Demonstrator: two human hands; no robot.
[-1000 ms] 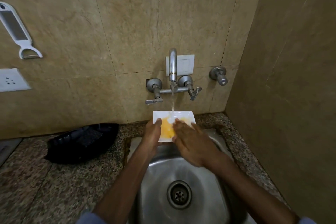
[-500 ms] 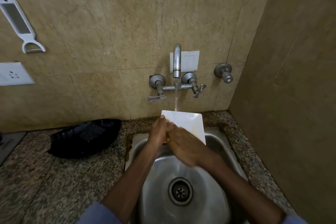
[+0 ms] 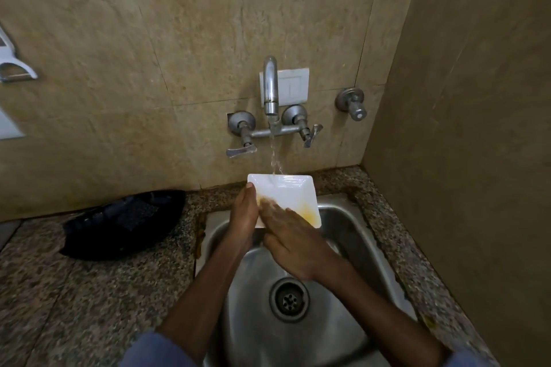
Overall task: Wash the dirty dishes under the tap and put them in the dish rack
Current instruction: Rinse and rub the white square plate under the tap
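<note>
We hold a white square ceramic plate (image 3: pixel 290 191) over the back of the stainless steel sink (image 3: pixel 359 235), tilted toward us, just under the chrome wall tap (image 3: pixel 270 83). A thin stream of water (image 3: pixel 275 158) falls from the spout onto the plate's far edge. Our left hand (image 3: pixel 243 213) grips the plate by its left side, thumb laid along the rim on top; the fingers beneath are hidden. Our right hand (image 3: pixel 295 243) lies flat on the plate's near half with fingers stretched out and holding nothing; their tips are blurred. A yellow smear (image 3: pixel 310 216) shows along the plate's lower right corner and near the fingertips.

The round drain (image 3: pixel 288 299) sits in the sink bottom between our forearms. On the speckled granite surface (image 3: pixel 74 292) left of the sink lies a black crumpled object (image 3: pixel 125 223) against the tiled wall; we cannot tell what it is. A white switch plate (image 3: pixel 293 88) sits behind the spout, and a separate chrome valve (image 3: pixel 351 103) is fixed to the wall to its right.
</note>
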